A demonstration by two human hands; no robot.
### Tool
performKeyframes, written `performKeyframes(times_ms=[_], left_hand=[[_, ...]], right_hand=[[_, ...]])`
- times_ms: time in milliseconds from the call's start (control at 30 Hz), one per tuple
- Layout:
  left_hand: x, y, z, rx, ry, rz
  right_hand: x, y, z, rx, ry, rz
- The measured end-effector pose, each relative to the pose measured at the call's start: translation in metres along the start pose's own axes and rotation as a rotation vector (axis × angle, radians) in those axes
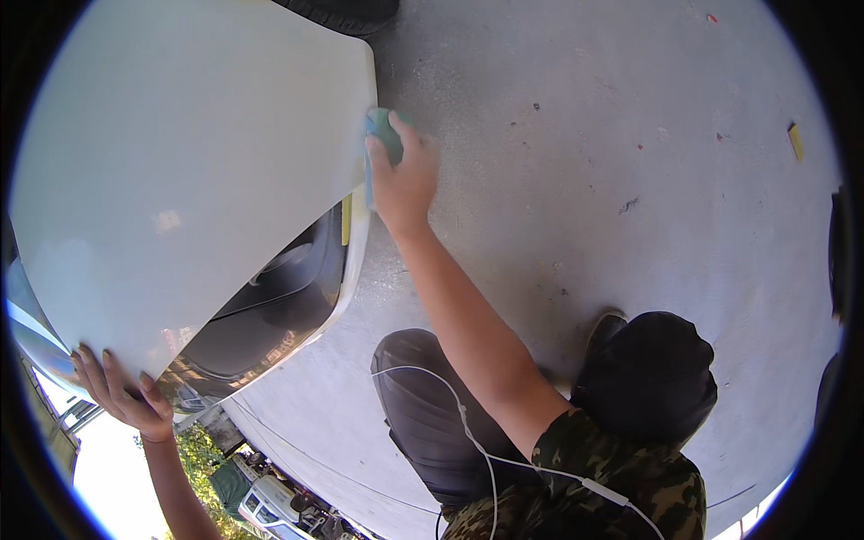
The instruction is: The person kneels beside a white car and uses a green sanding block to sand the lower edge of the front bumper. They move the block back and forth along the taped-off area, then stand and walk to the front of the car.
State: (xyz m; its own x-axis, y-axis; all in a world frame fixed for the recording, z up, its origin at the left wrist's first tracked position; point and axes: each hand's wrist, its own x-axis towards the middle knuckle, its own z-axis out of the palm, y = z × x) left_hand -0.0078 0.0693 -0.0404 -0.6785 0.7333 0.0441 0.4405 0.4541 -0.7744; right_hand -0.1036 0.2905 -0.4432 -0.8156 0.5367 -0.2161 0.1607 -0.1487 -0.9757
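Observation:
My right hand (pixel 407 177) grips a green and blue block (pixel 386 135), perhaps a sanding block, whose face lies against the edge of a white car fender (pixel 202 135). The block and fingers are slightly blurred. At the lower left, my left hand (pixel 121 398) rests with fingers spread on the panel's corner, beside the headlight, and holds nothing. The dark headlight (pixel 270 304) sits below the panel's slanting edge. A strip of yellow tape (pixel 346 219) runs along the headlight's side, near my right wrist.
A black tire (pixel 344 13) shows at the top. The grey concrete floor (pixel 513 223) carries small specks and a yellow scrap (pixel 796 142). A white cable (pixel 472 435) hangs across my bent knees. Behind are a white vehicle (pixel 277 503) and foliage (pixel 196 449).

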Motion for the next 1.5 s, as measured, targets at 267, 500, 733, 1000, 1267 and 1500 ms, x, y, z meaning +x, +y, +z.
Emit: performKeyframes(times_ms=[267, 500, 733, 1000, 1267, 1500], left_hand=[[0.001, -0.002, -0.003, 0.005, 0.004, -0.010], [0.003, 0.000, 0.000, 0.006, 0.021, -0.008], [0.004, 0.001, -0.002, -0.016, 0.005, -0.003], [0.005, 0.000, -0.003, -0.003, 0.000, 0.005], [0.004, 0.001, -0.001, -0.005, 0.021, -0.003], [0.006, 0.004, -0.001, -0.015, 0.027, -0.012]], right_hand=[[-0.024, -0.010, -0.008, 0.002, -0.072, -0.067], [-0.011, 0.003, 0.001, -0.057, -0.111, 0.003], [0.023, -0.003, -0.002, -0.049, -0.085, 0.037], [-0.001, -0.008, -0.005, 0.029, -0.121, -0.006], [-0.014, -0.010, -0.010, 0.026, -0.082, -0.187], [0.019, -0.008, -0.001, 0.001, -0.120, -0.019]])
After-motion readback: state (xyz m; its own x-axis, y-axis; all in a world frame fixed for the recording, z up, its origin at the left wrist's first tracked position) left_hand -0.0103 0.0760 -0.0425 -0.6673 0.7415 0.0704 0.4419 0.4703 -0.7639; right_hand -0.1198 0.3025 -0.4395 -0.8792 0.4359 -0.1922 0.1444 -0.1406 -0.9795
